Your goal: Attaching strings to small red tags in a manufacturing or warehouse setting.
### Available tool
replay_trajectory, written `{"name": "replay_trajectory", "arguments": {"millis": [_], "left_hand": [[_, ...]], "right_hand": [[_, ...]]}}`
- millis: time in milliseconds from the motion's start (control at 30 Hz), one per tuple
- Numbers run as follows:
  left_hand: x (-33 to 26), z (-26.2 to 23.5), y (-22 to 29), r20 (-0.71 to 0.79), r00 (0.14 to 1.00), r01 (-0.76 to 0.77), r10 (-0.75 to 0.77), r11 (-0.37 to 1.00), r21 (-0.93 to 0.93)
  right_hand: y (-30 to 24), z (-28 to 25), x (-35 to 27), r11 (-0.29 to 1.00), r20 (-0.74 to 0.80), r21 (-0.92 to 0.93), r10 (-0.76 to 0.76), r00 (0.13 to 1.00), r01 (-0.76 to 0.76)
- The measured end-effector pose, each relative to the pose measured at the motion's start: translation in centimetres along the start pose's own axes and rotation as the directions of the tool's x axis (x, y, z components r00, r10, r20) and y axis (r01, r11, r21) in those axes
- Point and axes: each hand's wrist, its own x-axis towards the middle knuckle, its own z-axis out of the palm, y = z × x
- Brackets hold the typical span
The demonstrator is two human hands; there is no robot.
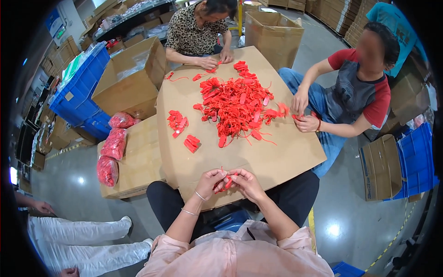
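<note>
Close to the near edge of the cardboard-topped table (277, 157), my left hand (210, 183) and my right hand (248, 185) meet fingertip to fingertip. Both are closed on a small red corded piece (226, 183), mostly hidden by the fingers; a thin cord end pokes up between them. Beyond them lies a big tangled pile of similar red pieces (237, 106), flat and oblong with thin cords. A neat little stack of red pieces (191, 143) sits to the left, with a looser cluster (176, 123) behind it.
Across the table a person in a leopard-print top (191, 34) handles red pieces; another in a red-sleeved shirt (360, 87) does so at right. Bagged red pieces (114, 143) rest on a carton (138, 154) at left. Open cartons (272, 39) and blue crates (80, 92) stand around.
</note>
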Motion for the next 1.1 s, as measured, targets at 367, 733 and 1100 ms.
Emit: {"name": "replay_trajectory", "arguments": {"millis": [367,733,1100], "left_hand": [[0.0,-2.5,-0.5,-0.058,0.998,-0.018,0.022,0.998,0.067],[-1.2,-0.5,-0.6,0.031,0.997,0.079,-0.075,0.989,-0.127],[-0.4,-1.3,-1.1,-0.071,0.997,-0.012,0.018,0.996,0.085]], "right_hand": [[-1.7,-1.6,-0.4,0.322,0.200,-0.905,-0.253,0.947,0.277],[0.1,-1.8,0.8,0.927,-0.115,0.340,-0.122,0.986,0.155],[-3.5,0.2,0.0,0.397,0.224,-0.821,-0.439,0.870,0.411]]}}
